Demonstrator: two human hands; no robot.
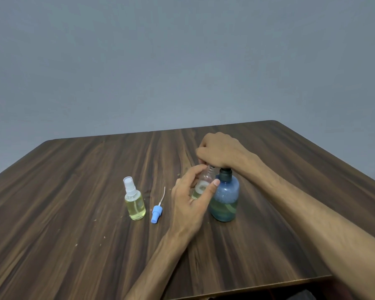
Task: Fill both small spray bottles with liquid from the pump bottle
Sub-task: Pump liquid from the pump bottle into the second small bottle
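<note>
The left hand [189,198] is curled round a small clear spray bottle [204,182], thumb on the near-right side and fingers wrapped over the far-left side. It holds the bottle with its open neck up, just beside the blue pump bottle [225,200] and tilted slightly toward it. A little pale yellow liquid shows low in this held bottle; how much, the fingers hide.

The right hand [220,150] sits on top of the pump bottle, fingers curled down over the pump head, the heel of the hand on the dark collar. The nozzle itself is hidden under the hand, close above the mouth of the held bottle. Whether liquid is coming out cannot be told.

The pump bottle stands upright on the wooden table [74,213], to the right of centre, with greenish liquid filling roughly its lower part.

Left of the left hand, a blue spray cap [156,213] lies on its side on the table, its thin dip tube pointing toward the far side. Further left, well apart from the hands, a second small spray bottle [134,200] stands upright with a white sprayer top on, mostly full of pale yellow liquid.

Behind the table is a plain grey wall [182,61].
</note>
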